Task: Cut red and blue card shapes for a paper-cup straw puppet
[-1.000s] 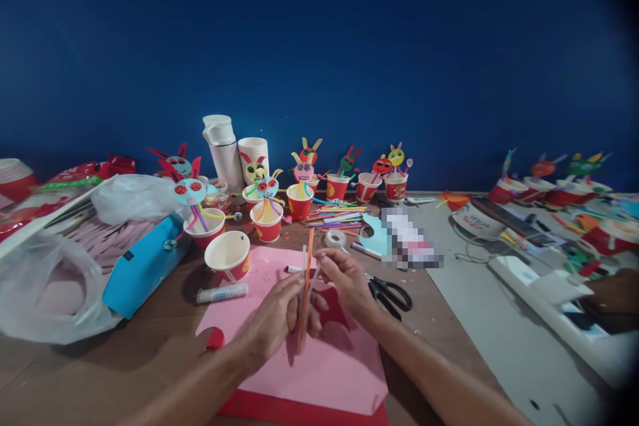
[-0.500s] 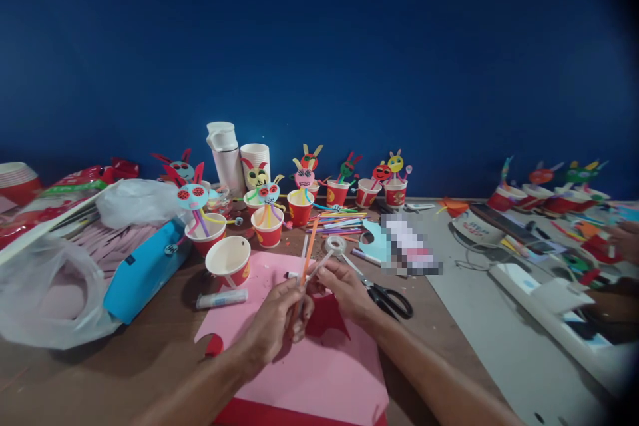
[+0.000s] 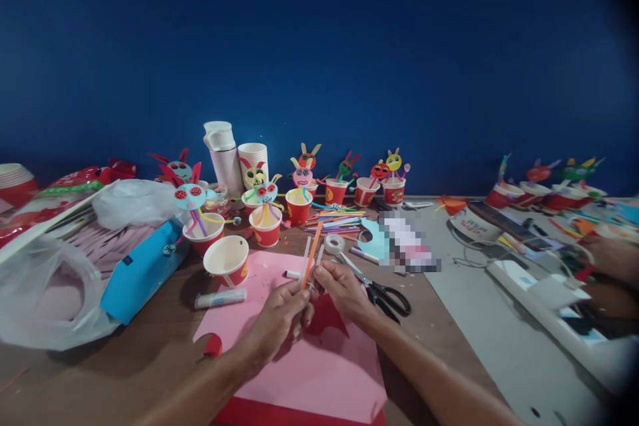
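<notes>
1. An orange paper strip (image 3: 313,264) is held up between the two hands, over a pink foam sheet (image 3: 329,383) on a brown wooden table (image 3: 100,373), with a deep blue wall (image 3: 319,46) behind. Two pale strips (image 3: 307,251) stand just beside it, at 11 and 1 o'clock.
2. Its lower end sits among the fingers, between the left hand (image 3: 272,323) at 7 o'clock and the right hand (image 3: 342,289) at 4 o'clock. Its upper part stands clear above them.
3. Its long axis tilts, with the upper end toward 1 o'clock and the lower end toward 7 o'clock.
4. The left fingers (image 3: 293,296) are curled and pressed together, and the right fingers (image 3: 323,271) pinch toward them. Exactly which fingertips touch the strip is too small to tell.
5. A tape roll (image 3: 334,243) lies at 1 o'clock, and black-handled scissors (image 3: 382,299) at 3 o'clock. A red paper cup (image 3: 227,261) stands at 9 o'clock, with a glue stick (image 3: 220,297) at 8 o'clock.
6. Another person's hand (image 3: 612,259) shows at the far right edge, well apart.
</notes>
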`<state>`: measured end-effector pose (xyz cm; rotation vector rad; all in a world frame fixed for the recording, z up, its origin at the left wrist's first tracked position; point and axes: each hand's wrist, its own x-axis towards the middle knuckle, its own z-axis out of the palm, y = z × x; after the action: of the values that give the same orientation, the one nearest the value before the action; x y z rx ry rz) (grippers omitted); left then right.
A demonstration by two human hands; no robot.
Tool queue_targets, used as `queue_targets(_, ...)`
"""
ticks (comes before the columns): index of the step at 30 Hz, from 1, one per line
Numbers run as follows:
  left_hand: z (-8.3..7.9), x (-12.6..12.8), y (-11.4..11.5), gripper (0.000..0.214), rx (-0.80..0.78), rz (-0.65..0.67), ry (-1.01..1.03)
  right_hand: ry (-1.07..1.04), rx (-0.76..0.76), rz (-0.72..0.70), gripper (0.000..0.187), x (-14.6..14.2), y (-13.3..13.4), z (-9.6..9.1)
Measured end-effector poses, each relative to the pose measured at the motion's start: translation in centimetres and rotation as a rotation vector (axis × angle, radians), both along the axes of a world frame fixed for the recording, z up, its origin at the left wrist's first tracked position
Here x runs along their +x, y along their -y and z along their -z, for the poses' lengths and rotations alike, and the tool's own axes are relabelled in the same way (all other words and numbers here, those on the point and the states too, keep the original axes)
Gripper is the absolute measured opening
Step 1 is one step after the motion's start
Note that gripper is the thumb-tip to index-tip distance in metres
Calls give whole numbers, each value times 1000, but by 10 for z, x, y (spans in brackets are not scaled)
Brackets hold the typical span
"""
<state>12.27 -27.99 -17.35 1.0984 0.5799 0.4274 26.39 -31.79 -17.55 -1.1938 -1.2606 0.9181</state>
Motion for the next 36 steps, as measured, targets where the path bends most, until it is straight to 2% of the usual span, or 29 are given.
queue_targets(11,-3,1,-4,23,62,-39,-62,12,27,127,22,-6,1,-1)
queue_targets(19,-2,1,-4,26,134,-48,-109,38,26,158,26,-6,0,-1)
queue_targets(24,-4,3,-1,27,164,-82,-216,19,30,257,10,-7,-2,5)
queue_targets(26,-5,3,-1,27,164,-88,-219,-29,29,287,11,-9,-2,7)
queue_targets(30,-4,3,-2,29,186,-61,-201,-139,49,280,16,-12,-2,5)
queue_targets(36,-1,3,-2,30,181,-32,-168,-227,30,222,14,-11,-3,1)
